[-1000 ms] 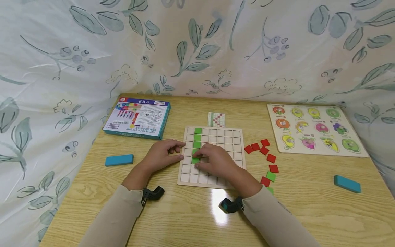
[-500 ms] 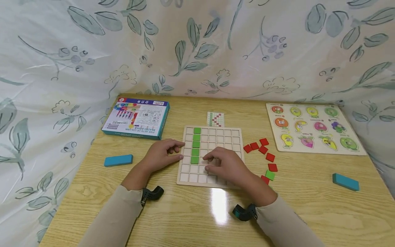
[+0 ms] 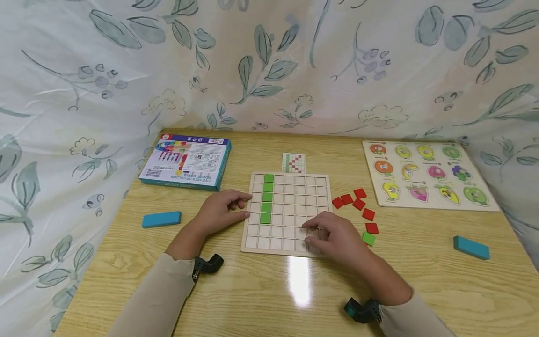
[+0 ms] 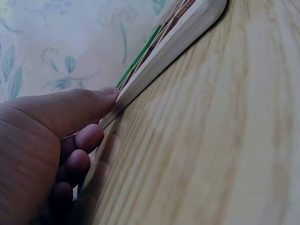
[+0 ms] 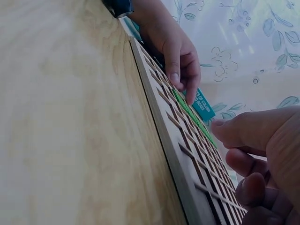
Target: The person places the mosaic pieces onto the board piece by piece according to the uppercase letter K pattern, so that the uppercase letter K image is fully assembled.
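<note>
The counter (image 3: 236, 299) is pale wood-grain laminate, glossy near the front edge. A square wooden grid board (image 3: 286, 213) lies flat at its centre, sides parallel to the counter edges. Four flat green tiles (image 3: 266, 198) fill one column running away from the person. The left hand (image 3: 219, 211) presses thumb and fingertips against the board's left edge. The right hand (image 3: 337, 236) hovers over the near right corner, fingers loosely curled, holding nothing. Red tiles (image 3: 358, 204) lie scattered just right of the board.
</note>
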`<state>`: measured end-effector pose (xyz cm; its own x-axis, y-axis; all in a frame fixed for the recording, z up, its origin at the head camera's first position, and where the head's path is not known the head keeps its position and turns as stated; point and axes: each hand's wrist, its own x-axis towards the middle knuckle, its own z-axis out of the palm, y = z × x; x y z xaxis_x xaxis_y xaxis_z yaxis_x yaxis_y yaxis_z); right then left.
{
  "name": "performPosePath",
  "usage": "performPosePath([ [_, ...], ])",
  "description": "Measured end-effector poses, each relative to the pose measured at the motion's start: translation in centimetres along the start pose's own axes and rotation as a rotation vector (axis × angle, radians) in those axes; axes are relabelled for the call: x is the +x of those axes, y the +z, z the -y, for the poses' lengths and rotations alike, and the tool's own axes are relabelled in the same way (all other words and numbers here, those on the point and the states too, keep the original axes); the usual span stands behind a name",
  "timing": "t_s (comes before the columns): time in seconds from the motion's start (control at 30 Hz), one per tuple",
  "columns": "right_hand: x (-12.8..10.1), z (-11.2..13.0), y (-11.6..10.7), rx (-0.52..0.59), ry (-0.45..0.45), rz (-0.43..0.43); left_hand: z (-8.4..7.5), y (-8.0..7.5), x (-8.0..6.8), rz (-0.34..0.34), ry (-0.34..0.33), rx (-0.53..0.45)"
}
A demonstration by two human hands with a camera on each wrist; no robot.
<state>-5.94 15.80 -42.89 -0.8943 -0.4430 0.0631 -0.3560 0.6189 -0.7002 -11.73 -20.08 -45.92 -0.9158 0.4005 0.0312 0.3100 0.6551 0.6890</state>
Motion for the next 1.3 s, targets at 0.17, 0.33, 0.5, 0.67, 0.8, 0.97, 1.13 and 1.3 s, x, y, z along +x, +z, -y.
performPosePath([
  [0.17,-1.6,-0.4,-0.7,0.003,0.005,-0.031,0.0,-0.1,0.0,0.004,-0.001,0.000],
  [0.33,-3.3,-0.8,-1.4,0.007,0.037,-0.073,-0.1,-0.1,0.0,0.006,-0.001,0.001],
  [0.5,-5.1,-1.6,-2.1,-0.034,0.033,-0.138,-0.2,0.0,0.0,0.013,-0.001,0.000],
  [0.67,-6.8,-2.7,-3.0,-0.085,0.049,-0.174,-0.4,-0.2,0.0,0.009,0.012,-0.001],
  [0.8,-7.9,-3.6,-3.7,-0.099,0.105,-0.165,-0.4,-0.2,0.0,0.005,0.025,-0.001],
  [0.97,-9.2,-4.6,-4.4,-0.137,0.135,-0.179,-0.4,-0.2,-0.1,0.002,0.018,-0.012],
  [1.13,-10.3,-5.4,-4.9,-0.171,0.143,-0.180,-0.3,-0.2,-0.1,0.001,0.002,-0.010],
  [1.3,-10.8,-5.9,-5.0,-0.192,0.161,-0.153,-0.4,-0.2,-0.2,-0.004,0.003,-0.011],
])
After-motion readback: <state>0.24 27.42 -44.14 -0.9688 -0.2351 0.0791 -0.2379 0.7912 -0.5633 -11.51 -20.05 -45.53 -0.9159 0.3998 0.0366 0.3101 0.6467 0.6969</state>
